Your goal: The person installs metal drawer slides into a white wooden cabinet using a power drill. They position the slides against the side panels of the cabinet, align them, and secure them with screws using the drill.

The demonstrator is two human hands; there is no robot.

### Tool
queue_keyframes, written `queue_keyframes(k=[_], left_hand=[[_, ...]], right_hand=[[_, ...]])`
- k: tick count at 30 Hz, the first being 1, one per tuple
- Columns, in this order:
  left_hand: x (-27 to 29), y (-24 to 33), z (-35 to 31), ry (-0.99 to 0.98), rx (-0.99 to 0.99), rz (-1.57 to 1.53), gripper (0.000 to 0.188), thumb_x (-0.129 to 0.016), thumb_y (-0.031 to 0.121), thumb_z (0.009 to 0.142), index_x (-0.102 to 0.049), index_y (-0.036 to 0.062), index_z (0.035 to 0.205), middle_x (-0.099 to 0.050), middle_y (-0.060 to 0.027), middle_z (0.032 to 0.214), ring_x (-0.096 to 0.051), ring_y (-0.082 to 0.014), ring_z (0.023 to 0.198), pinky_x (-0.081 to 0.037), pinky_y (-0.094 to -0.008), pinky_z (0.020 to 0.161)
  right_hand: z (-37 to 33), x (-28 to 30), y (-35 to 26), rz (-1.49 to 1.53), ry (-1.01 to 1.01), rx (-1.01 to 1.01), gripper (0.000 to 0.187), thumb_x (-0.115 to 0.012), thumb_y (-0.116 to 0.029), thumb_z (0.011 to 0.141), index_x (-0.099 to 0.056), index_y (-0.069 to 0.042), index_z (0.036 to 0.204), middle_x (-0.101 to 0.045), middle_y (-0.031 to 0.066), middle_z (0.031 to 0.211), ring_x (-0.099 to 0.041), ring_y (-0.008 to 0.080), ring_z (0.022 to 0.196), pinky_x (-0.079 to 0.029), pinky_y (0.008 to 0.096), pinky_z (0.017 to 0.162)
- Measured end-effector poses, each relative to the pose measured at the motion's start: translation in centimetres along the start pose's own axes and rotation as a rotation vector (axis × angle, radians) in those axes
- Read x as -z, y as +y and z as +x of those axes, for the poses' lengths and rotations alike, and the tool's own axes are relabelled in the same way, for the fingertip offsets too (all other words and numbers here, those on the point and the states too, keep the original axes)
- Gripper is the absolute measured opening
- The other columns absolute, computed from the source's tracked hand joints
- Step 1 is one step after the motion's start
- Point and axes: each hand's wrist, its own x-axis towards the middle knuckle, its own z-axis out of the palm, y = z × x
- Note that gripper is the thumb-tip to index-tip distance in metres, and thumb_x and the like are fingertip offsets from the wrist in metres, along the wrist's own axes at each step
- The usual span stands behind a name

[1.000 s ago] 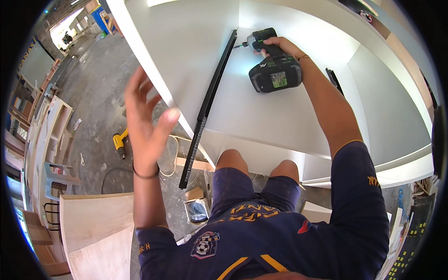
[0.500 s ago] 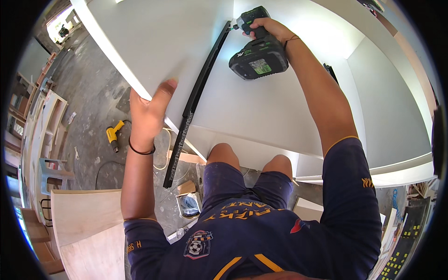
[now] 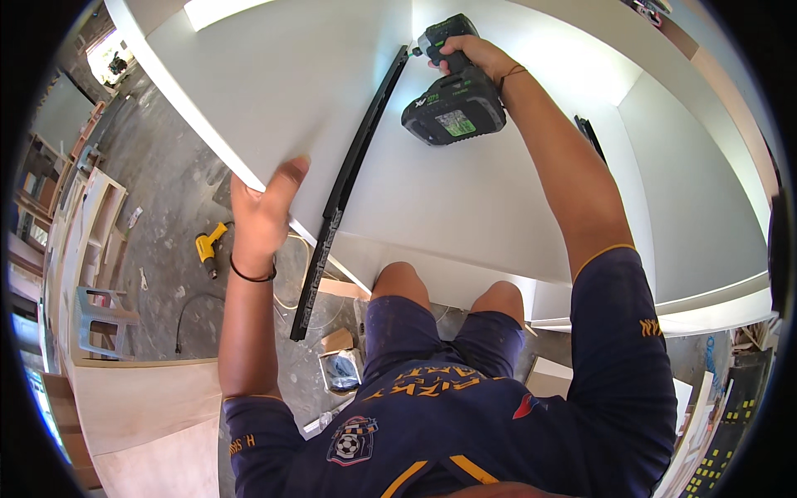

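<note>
My right hand (image 3: 477,56) is wrapped round the grip of a black cordless drill driver (image 3: 455,108). Its nose points left at the far end of a black drawer slide (image 3: 365,149), which lies along the inside of a white cabinet panel (image 3: 274,91). Whether the bit touches a screw is too small to tell. The near part of the slide sticks out past the panel's edge. With the thumb on the inner face and the fingers out of sight behind, my left hand (image 3: 264,203) clasps the panel's edge, left of the slide.
Another black slide (image 3: 591,137) sits on the cabinet's right side. On the floor at left lie a yellow heat gun (image 3: 209,249) and a cable; a grey plastic stool (image 3: 104,319) stands beyond. A small open box (image 3: 340,369) is beside my legs, and wooden panels (image 3: 149,407) are at lower left.
The view has shifted slightly. The drill stays at the slide's far end, and my left hand keeps its hold on the panel's edge.
</note>
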Motion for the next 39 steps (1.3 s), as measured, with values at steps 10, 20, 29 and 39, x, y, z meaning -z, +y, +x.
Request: queue_keyframes(k=[10,20,29,39], left_hand=[[0.4,-0.2,-0.1,-0.027,-0.037,-0.017,0.02,-0.06,0.003,0.078,-0.06,-0.0024,0.098,-0.06,-0.0029,0.091,-0.054,-0.0121,0.083,-0.043,-0.0272,0.076],[0.3,-0.3,0.0,-0.043,-0.055,0.054,0.021,-0.06,0.003,0.077,-0.061,-0.0035,0.097,-0.061,-0.0045,0.09,-0.055,-0.0137,0.083,-0.044,-0.0284,0.076],[0.4,-0.1,0.0,-0.026,-0.079,0.043,0.021,-0.06,0.003,0.076,-0.061,-0.0036,0.095,-0.061,-0.0048,0.089,-0.055,-0.014,0.082,-0.044,-0.0282,0.076],[0.1,-0.1,0.0,0.001,-0.058,0.032,0.019,-0.06,0.003,0.075,-0.061,-0.0036,0.093,-0.061,-0.0044,0.086,-0.054,-0.0134,0.079,-0.044,-0.0275,0.073]], right_hand=[[0.1,0.0,0.0,0.001,0.007,-0.018,0.034,-0.055,-0.006,0.081,-0.045,0.006,0.112,-0.06,0.0228,0.102,-0.056,0.0128,0.062,-0.054,0.0267,0.059],[-0.3,-0.4,-0.6,-0.082,0.004,-0.032,0.033,-0.055,-0.006,0.08,-0.047,0.006,0.11,-0.062,0.0207,0.099,-0.055,0.0119,0.061,-0.054,0.0257,0.059],[-1.2,-0.9,-0.3,-0.04,0.056,-0.021,0.035,-0.055,-0.006,0.081,-0.045,0.007,0.112,-0.062,0.022,0.099,-0.055,0.0125,0.061,-0.054,0.0261,0.058],[-0.7,-0.9,-0.5,-0.097,0.001,-0.011,0.033,-0.054,-0.006,0.081,-0.047,0.008,0.11,-0.061,0.0222,0.1,-0.056,0.0124,0.062,-0.055,0.025,0.058]])
